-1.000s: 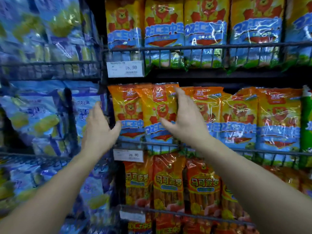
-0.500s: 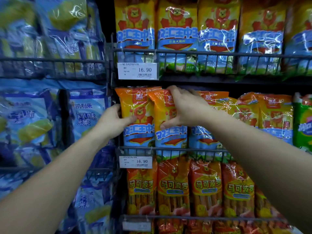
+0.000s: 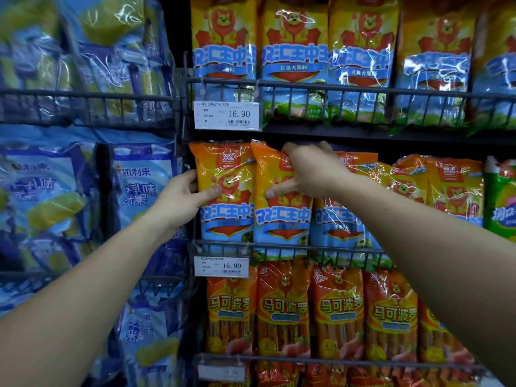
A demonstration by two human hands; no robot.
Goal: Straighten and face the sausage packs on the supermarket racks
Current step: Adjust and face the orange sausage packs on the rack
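Orange and blue lion sausage packs stand upright in a row on the middle wire rack [image 3: 279, 247]. My left hand [image 3: 181, 199] grips the leftmost pack [image 3: 226, 219] at its left edge, thumb across the front. My right hand [image 3: 310, 171] holds the second pack [image 3: 282, 222] near its top, fingers curled over the upper edge and thumb on the front. A third pack [image 3: 335, 224] stands right beside it, partly behind my right wrist. More packs [image 3: 452, 188] continue to the right, leaning slightly.
The top rack [image 3: 363, 88] holds larger lion packs with a 16.90 price tag [image 3: 226, 115]. Below, orange sausage packs [image 3: 282, 308] fill the lower rack under a second tag [image 3: 221, 266]. Blue corn-sausage bags [image 3: 139, 185] hang on the left racks. A green pack [image 3: 501, 196] sits far right.
My left hand moved right and took hold of the leftmost pack. My right hand curled over the top of the second pack. The camera came closer to the rack.
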